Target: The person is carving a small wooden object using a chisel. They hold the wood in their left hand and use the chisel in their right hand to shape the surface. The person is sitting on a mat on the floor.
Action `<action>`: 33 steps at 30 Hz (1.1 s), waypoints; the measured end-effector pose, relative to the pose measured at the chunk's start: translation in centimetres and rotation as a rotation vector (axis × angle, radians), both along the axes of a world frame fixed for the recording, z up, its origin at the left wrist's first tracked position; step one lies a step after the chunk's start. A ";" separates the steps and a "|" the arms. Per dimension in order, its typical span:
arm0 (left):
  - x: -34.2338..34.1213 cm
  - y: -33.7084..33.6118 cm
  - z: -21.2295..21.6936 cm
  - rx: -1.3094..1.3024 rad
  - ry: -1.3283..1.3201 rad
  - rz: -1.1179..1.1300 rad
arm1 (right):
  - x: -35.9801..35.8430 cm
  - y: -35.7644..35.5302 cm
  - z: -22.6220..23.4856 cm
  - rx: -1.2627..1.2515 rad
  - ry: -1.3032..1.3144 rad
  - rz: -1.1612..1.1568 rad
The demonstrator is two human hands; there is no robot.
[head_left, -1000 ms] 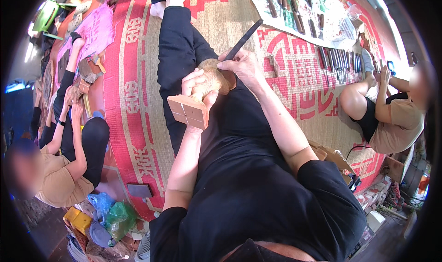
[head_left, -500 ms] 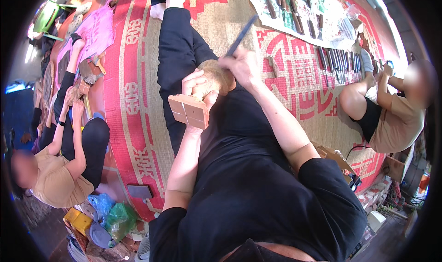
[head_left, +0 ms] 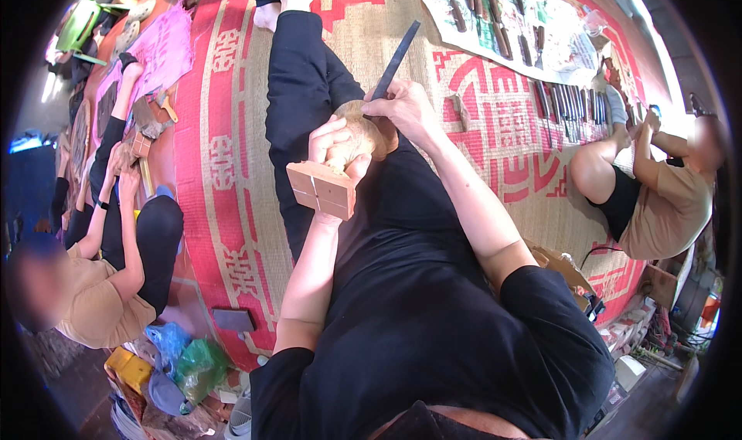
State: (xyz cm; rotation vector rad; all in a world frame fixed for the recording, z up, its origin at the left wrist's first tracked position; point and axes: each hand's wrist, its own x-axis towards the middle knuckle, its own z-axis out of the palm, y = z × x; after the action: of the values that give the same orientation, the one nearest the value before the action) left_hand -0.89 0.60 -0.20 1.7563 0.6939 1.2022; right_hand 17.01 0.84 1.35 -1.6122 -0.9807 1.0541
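A pale wooden carving (head_left: 376,137) with a square block base (head_left: 321,189) rests over my lap, its base tipped toward me. My left hand (head_left: 331,140) is wrapped round the narrow part just above the base. Against the carving's far, rounded end, my right hand (head_left: 410,114) grips a long, flat, dark carving chisel (head_left: 397,57). The chisel's shaft points up and away to the right; its working end is hidden by my fingers. Detail on the carving's far side cannot be seen.
Under me lies a red and straw woven mat (head_left: 495,104). A white sheet (head_left: 564,61) bears several wooden-handled tools, with a row of dark chisels (head_left: 572,104) nearby. One person (head_left: 665,200) sits at right, another (head_left: 108,293) at left. Plastic bags (head_left: 201,366) lie at lower left.
My right hand has shifted slightly down and left, with the chisel now steeper. The carving and my left hand have moved a little to the right.
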 end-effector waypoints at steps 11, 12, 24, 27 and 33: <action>-0.1 0.2 -0.2 0.017 0.024 0.016 | 0.7 0.5 0.8 0.200 0.164 -0.135; -0.1 0.2 -0.3 0.040 0.035 0.014 | 0.6 0.3 1.4 0.128 0.074 -0.093; -0.3 0.2 -0.4 0.081 0.064 -0.002 | -0.3 0.2 2.5 0.022 -0.221 0.084; -0.2 0.3 -0.5 0.085 0.049 -0.019 | 0.2 1.2 1.1 0.054 -0.540 -0.154; -0.3 0.1 -0.6 0.076 0.032 -0.014 | 0.5 0.5 3.3 0.031 -0.141 0.034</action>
State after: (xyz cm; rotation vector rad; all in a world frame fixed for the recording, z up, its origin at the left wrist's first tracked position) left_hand -1.17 0.75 -0.81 1.8440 0.6610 1.2070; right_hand 17.48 1.36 4.66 -1.6670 -1.1167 0.9529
